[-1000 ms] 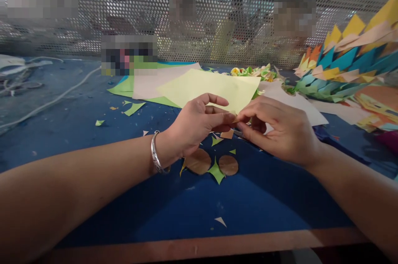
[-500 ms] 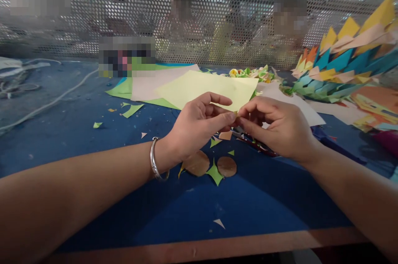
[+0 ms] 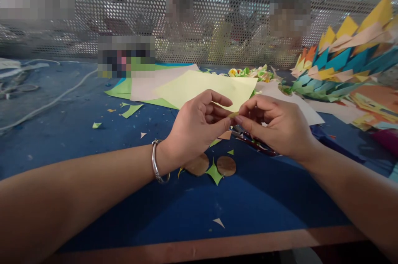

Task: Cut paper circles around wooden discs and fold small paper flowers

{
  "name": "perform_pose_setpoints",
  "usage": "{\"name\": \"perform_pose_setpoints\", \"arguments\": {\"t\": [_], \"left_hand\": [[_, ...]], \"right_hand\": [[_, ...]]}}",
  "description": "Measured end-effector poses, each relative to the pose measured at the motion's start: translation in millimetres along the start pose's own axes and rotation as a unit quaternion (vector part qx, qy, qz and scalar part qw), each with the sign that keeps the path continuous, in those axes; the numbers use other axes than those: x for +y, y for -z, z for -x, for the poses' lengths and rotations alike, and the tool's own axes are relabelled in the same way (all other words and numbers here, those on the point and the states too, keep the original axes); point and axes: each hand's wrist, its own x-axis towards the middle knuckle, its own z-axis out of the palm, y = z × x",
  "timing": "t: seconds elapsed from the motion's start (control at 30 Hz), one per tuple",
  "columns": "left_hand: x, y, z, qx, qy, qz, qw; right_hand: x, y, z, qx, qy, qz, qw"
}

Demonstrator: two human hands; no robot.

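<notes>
My left hand (image 3: 195, 125) and my right hand (image 3: 276, 125) meet fingertip to fingertip above the blue table (image 3: 77, 131). Both pinch one small yellow paper piece (image 3: 233, 114), most of it hidden by the fingers. A silver bangle (image 3: 156, 162) circles my left wrist. Below the hands lie two brown paper discs (image 3: 226, 165) and green offcuts (image 3: 215, 172). A pale yellow sheet (image 3: 205, 87) lies just behind the hands.
Stacked green and cream sheets (image 3: 146, 85) lie at the back, a heap of folded coloured paper (image 3: 345, 69) at the right. A white cord (image 3: 46, 104) runs at the left. A perforated metal screen (image 3: 199, 15) closes the far side, with people behind it.
Both hands have risen slightly and kept pinching the small piece; the fingers have shifted a little on it.
</notes>
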Motion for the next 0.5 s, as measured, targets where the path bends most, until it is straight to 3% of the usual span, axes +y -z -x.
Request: {"name": "perform_pose_setpoints", "arguments": {"t": [0.5], "left_hand": [[-2.9,1.5,1.1,0.019,-0.069,-0.097,0.993]], "right_hand": [[0.7,-2.2,0.0,0.014,0.023,0.028,0.999]]}}
